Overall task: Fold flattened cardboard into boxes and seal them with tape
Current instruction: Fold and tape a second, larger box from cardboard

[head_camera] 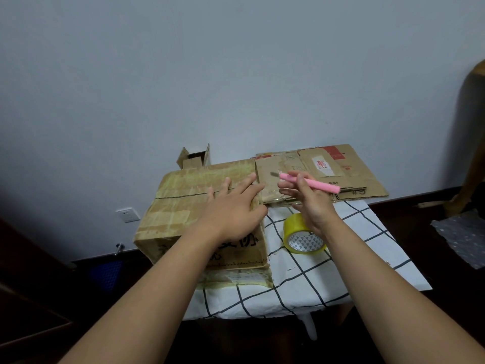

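Observation:
A folded cardboard box (pixel 178 206) with yellowish tape across its closed top stands on the left of the table. My left hand (pixel 231 206) rests flat on the box's top right part, fingers spread. My right hand (pixel 309 198) holds a pink utility knife (pixel 315 183), blade pointing left, just right of the box and above the table. A roll of yellow tape (pixel 301 235) lies on the cloth below my right hand. Flattened cardboard sheets (pixel 328 172) are stacked at the back right.
A white cloth with a black grid (pixel 341 258) covers the small table. A small open cardboard box (pixel 194 157) stands behind the big one by the wall. Bubble wrap (pixel 464 235) lies on the dark floor at right, near a wooden chair leg (pixel 472 153).

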{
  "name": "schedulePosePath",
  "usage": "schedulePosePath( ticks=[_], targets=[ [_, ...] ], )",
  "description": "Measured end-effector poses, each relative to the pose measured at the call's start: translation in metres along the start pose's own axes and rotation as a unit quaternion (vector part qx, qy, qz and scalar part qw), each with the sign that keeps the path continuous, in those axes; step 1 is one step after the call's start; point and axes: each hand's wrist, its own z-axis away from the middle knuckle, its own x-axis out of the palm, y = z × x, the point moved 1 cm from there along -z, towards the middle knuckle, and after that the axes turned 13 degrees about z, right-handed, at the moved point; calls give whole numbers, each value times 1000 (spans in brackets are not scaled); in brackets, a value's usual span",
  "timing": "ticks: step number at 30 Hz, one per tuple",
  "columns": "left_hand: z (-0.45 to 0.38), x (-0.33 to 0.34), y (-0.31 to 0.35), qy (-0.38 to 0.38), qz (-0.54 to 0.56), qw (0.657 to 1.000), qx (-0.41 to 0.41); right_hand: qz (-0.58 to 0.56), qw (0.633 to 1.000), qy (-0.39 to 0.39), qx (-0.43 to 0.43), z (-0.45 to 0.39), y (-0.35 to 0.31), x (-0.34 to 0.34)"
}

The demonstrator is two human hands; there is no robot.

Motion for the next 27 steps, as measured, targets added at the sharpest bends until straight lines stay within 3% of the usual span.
schedulePosePath(
  ticks=[3,9,18,22,27],
  targets=[
    [0,0,0,0,1,1000,0,89,995,0,-43,2,0,5],
    [2,-1,1,1,-1,1000,0,217,975,-48,-28,1,1,9],
    [1,0,1,1,9,1000,0,126,988,-25,-82,9,9,-5],
    [3,-1,0,0,12,1000,0,118,989,27,-89,10,8,-17],
    [1,-2,-1,-1,8,1000,-1,151,985,2,-79,12,6,-19]
  ],
)
